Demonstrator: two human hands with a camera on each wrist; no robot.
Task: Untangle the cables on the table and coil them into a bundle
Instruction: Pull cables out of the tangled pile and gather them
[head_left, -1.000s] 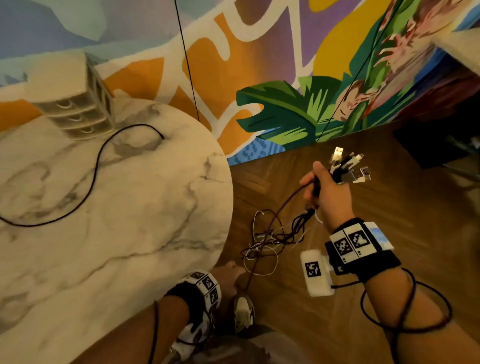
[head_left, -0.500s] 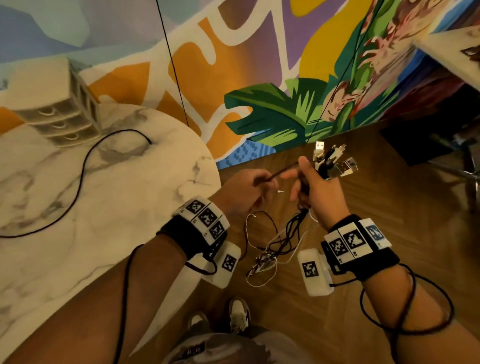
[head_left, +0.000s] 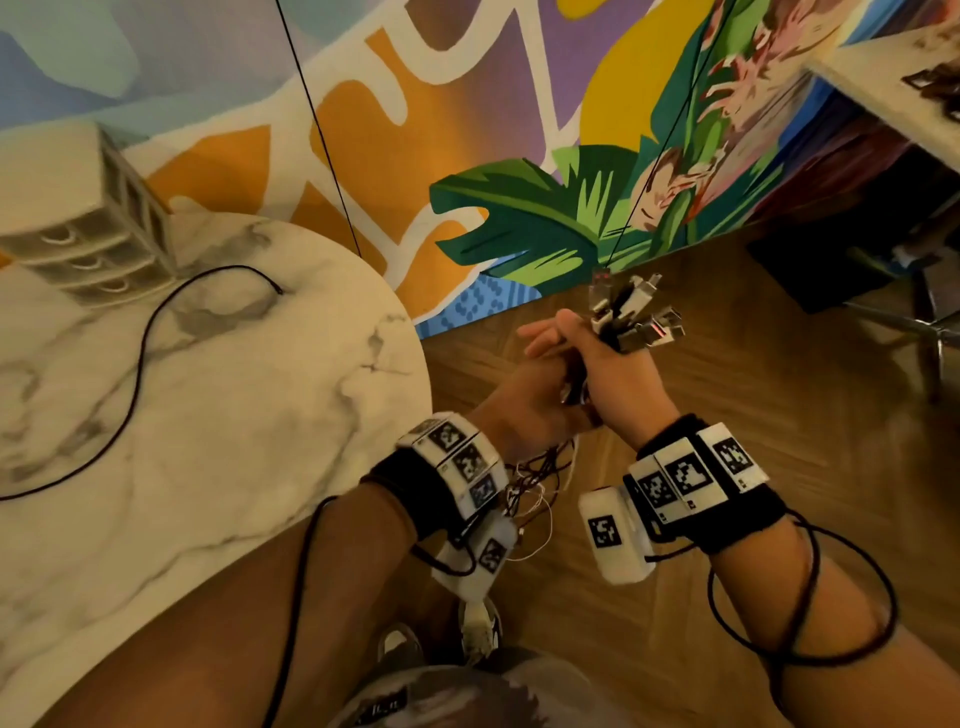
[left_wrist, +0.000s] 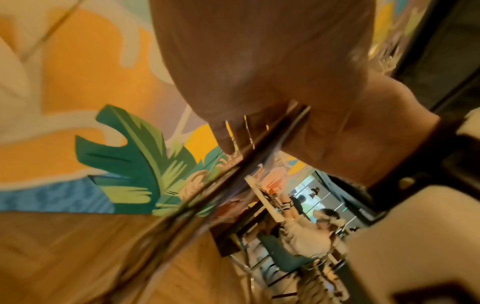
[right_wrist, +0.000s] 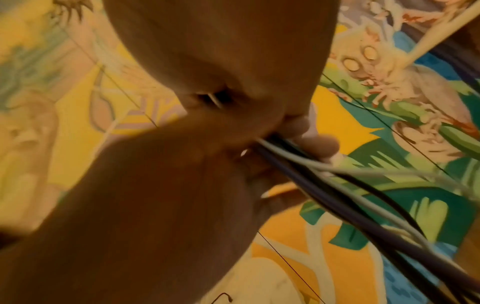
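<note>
My right hand (head_left: 618, 369) grips a bunch of cables off the table's right side, above the wooden floor. Their USB plugs (head_left: 631, 317) fan out above my fist. Pressed against it from the left, my left hand (head_left: 524, 405) holds the same cables just below. A tangle of dark and white cables (head_left: 535, 488) hangs between my wrists. In the right wrist view the cables (right_wrist: 337, 195) leave my right hand (right_wrist: 221, 51) toward the lower right. The left wrist view is blurred; cables (left_wrist: 215, 183) run diagonally under my left hand (left_wrist: 259, 72).
A round marble table (head_left: 234, 441) stands on the left with one loose black cable (head_left: 140, 364) and a small drawer unit (head_left: 83, 223) on it. Behind is a painted wall. Another tabletop (head_left: 893, 78) and a metal chair base (head_left: 924, 322) are at the right.
My left hand rose from low beside the table, met my right hand and took hold of the cables. The hanging tangle has been drawn up closer to my wrists.
</note>
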